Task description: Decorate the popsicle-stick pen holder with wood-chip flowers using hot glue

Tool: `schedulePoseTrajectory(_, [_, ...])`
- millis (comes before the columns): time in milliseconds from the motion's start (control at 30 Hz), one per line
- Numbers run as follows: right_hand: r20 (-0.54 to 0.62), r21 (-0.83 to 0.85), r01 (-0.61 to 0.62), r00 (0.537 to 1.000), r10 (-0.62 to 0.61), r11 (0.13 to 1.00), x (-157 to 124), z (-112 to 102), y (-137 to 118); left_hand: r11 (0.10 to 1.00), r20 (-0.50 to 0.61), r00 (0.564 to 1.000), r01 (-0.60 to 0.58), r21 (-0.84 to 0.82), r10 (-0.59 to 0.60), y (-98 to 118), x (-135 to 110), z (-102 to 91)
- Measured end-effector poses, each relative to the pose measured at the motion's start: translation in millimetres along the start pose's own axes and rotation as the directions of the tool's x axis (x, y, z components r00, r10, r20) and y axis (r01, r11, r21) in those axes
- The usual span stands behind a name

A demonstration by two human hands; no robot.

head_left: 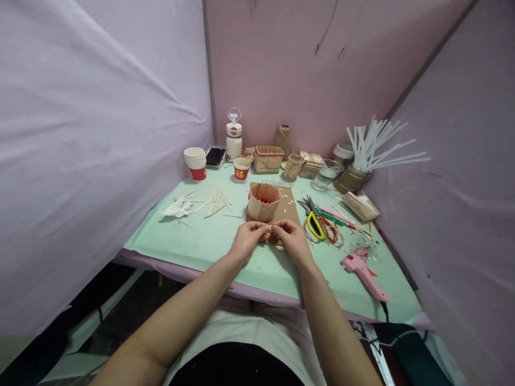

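My left hand and my right hand meet over the front of a brown cardboard sheet. Fingertips of both hands pinch a small pale piece, which looks like a bit of thin wood; its shape is mostly hidden. Just beyond them a round container of upright wooden slats, jagged at the top and red inside, stands on the cardboard. Small wood chips lie scattered to its right.
Scissors with yellow and red handles and a pink glue gun lie to the right. Wooden sticks and a crumpled white tissue lie left. Paper cups, a bottle, a slatted box and white glue sticks stand behind.
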State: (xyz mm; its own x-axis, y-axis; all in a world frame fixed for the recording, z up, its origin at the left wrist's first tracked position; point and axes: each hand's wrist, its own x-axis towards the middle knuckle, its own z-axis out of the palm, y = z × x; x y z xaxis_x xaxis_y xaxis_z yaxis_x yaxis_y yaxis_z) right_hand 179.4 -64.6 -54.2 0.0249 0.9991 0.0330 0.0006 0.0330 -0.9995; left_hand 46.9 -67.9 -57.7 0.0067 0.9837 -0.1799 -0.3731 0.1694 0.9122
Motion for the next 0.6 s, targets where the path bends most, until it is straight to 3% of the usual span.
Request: schedulePoseTrajectory(600, [0.031, -0.073, -0.02, 0.999, 0.022, 0.997, -0.9, -1.6, 0.4, 0.999, 0.02, 0.999, -0.043, 0.004, 0.043, -5.1, 1.1, -3.6])
